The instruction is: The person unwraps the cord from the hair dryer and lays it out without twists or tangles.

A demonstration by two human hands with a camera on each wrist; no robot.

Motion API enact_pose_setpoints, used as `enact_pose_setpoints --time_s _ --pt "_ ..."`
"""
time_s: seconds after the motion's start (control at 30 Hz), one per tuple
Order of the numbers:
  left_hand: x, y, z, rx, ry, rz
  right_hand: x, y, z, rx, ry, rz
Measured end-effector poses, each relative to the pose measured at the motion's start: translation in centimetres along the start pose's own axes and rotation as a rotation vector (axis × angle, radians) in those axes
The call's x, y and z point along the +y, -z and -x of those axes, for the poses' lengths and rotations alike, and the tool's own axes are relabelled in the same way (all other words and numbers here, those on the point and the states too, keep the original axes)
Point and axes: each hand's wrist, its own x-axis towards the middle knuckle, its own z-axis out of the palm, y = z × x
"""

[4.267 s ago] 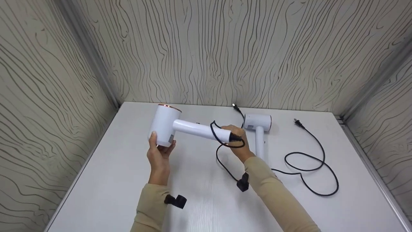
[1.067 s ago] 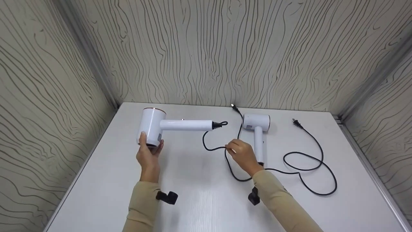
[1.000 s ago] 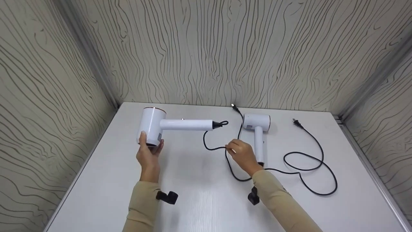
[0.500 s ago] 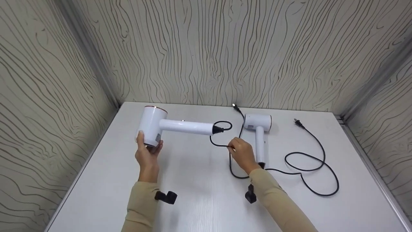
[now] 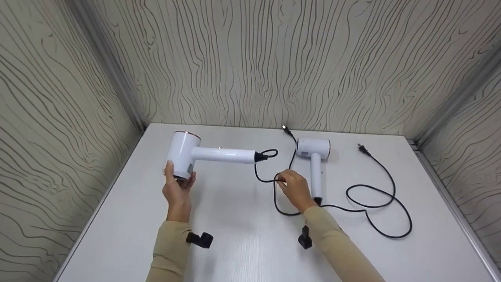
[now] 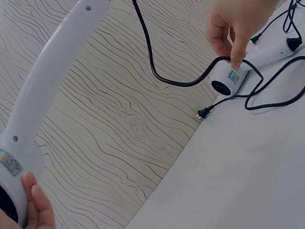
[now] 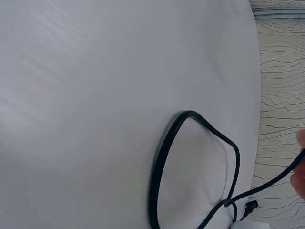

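Note:
My left hand grips the lower end of the barrel of a white hair dryer, held above the table. Its handle points right, with a small loop of cord at the black sleeve. My right hand pinches the black power cord between thumb and fingers; in the left wrist view the cord sags between handle and fingertips. Beyond the pinch it runs down in a curve, shown in the right wrist view as a bent cord over the table. Only the fingertips of my right hand show there.
A second white hair dryer lies on the white table just behind my right hand. Its cord curls to the right, near a plug. Another plug lies by the back edge. Patterned walls enclose the table.
Earlier the cord looped over the handle's end, where my right hand was; now that hand is lower, pinching the cord off the handle. The held hair dryer has shifted left and levelled somewhat.

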Motion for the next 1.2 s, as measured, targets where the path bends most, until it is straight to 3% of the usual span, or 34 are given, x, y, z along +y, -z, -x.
enact_pose_setpoints --time_s 0.27,0.4,0.6,0.8,0.97,1.2 --pt "0.8 0.1 -0.3 0.022 0.006 0.077 0.0 -0.4 0.9 -0.114 -0.028 0.005" --pt "1.3 0.3 -0.5 0.025 0.013 0.114 0.0 -0.4 1.2 -0.130 -0.034 0.021" --pt "2.4 0.9 -0.6 0.061 0.033 0.251 0.1 -0.5 1.4 -0.162 -0.044 0.047" --pt "3.4 1.3 -0.7 0.083 0.000 0.314 0.4 -1.0 2.0 -0.174 -0.009 0.093" --pt "3.7 1.8 -1.1 0.103 -0.010 0.323 1.0 -1.4 2.8 -0.158 0.019 0.118" --pt "2.8 2.9 -2.3 0.164 0.024 0.285 1.6 -1.7 4.0 -0.186 -0.026 0.066"
